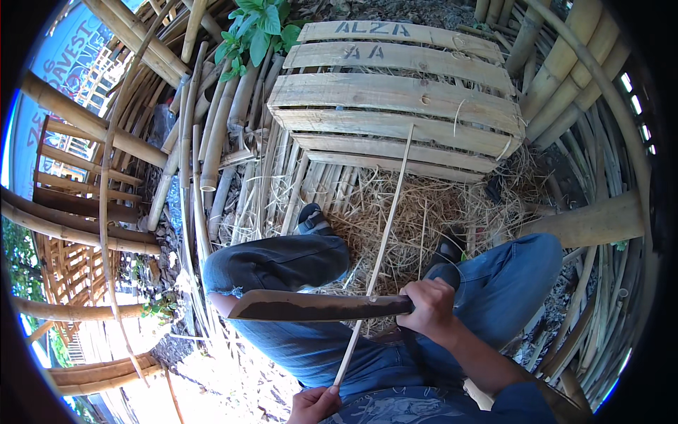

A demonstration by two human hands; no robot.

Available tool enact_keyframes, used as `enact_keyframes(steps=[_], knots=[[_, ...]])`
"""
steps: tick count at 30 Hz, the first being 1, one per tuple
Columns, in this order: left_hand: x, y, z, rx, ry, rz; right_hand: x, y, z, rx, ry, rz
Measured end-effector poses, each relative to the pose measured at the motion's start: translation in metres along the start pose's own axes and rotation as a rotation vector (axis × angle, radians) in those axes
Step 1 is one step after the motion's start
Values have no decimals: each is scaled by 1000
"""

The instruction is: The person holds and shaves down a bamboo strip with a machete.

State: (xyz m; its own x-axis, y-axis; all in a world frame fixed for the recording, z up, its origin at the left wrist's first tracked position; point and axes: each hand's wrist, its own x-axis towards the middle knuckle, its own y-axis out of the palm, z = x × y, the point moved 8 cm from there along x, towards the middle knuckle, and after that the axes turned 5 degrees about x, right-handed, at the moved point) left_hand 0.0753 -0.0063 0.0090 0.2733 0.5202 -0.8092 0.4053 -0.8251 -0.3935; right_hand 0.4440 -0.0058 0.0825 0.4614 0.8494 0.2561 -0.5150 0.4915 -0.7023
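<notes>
Head view: right hand (429,309) grips machete (311,307), left hand (314,406) pinches strip (391,213) (crate (381,88), straw (439,205) beyond).

Bamboo poles (95,120) around a straw-littered floor (441,201), glaring sunlit ground (219,378) at left.

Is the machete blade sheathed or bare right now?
Bare: the machete shows uncovered metal from its tip to near the right hand gripping it.
</notes>
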Motion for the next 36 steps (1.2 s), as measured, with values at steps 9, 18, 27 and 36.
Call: enact_keyframes(steps=[9, 18, 27, 36], knots=[[6, -1, 4, 307, 88, -21, 14, -15, -38, -104, 62, -67], [-8, 7, -51, 956, 596, -101, 37, -49, -101, -320, 280, -113], [-15, -4, -85, 860, 364, -43, 34, -58, -82, -261, 304, -109], [-30, -22, -71, 476, 404, -128, 6, 7, 42, 175, 98, 123]])
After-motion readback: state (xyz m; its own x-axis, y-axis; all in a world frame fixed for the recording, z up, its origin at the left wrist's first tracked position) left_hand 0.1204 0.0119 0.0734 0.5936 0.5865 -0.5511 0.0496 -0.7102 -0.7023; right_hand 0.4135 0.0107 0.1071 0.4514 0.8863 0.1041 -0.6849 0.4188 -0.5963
